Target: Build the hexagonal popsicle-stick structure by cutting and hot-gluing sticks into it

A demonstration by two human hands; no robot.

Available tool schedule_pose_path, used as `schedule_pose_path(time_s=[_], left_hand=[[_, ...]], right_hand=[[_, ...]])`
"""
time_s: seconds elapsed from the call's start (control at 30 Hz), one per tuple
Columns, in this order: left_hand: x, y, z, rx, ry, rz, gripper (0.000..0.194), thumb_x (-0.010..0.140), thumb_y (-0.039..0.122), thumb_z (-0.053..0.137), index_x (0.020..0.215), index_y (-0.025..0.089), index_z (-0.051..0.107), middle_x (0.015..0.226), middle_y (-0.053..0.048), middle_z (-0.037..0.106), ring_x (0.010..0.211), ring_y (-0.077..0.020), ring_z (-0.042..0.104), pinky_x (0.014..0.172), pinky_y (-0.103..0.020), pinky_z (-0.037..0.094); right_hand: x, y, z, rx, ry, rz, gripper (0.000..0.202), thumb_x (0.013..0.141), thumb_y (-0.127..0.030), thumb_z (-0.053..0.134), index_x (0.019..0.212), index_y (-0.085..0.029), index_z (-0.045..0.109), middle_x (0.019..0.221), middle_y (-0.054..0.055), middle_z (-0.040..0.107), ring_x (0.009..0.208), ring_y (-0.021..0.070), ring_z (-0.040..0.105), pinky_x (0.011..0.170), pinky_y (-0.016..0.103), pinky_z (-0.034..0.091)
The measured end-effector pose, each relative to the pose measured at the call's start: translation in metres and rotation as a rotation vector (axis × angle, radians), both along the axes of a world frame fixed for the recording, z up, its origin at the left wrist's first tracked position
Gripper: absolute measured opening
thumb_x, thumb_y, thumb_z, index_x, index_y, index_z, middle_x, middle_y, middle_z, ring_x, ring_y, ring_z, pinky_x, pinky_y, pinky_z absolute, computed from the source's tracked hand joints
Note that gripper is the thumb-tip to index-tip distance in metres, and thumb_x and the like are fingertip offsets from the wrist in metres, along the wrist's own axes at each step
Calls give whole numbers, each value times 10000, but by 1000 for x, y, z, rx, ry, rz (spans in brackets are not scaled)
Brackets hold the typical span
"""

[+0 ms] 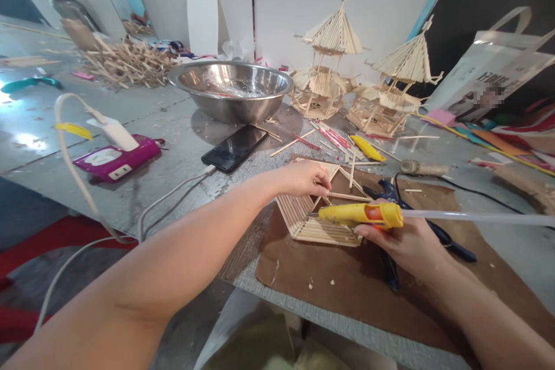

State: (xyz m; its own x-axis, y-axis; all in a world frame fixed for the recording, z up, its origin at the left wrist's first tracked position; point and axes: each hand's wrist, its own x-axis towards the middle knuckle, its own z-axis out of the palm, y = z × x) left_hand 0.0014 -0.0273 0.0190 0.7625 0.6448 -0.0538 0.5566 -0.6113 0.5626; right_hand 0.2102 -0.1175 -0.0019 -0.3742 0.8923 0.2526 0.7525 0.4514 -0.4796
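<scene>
The right hand gripped a yellow glue gun over a stick panel; the left hand curled there (grasping or not, I couldn't tell).

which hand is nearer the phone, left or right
Left. The left hand is to the right of the phone, at the stick frame; the right hand is farther right, holding the glue gun.
</scene>
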Motion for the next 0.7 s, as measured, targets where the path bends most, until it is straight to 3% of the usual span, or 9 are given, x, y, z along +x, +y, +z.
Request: schedule_pose_path(time_s=[0.7], left_hand=[[1, -2, 2, 71, 40, -2, 237, 728, 327, 494, 877, 175, 600, 979, -46, 574, 947, -147, 491, 806, -250, 353]], right_hand=[[0, 0, 1, -6, 8, -3, 293, 721, -456, 470, 802, -207, 601, 776, 36, 634, 695, 185, 594, 613, 280, 470]])
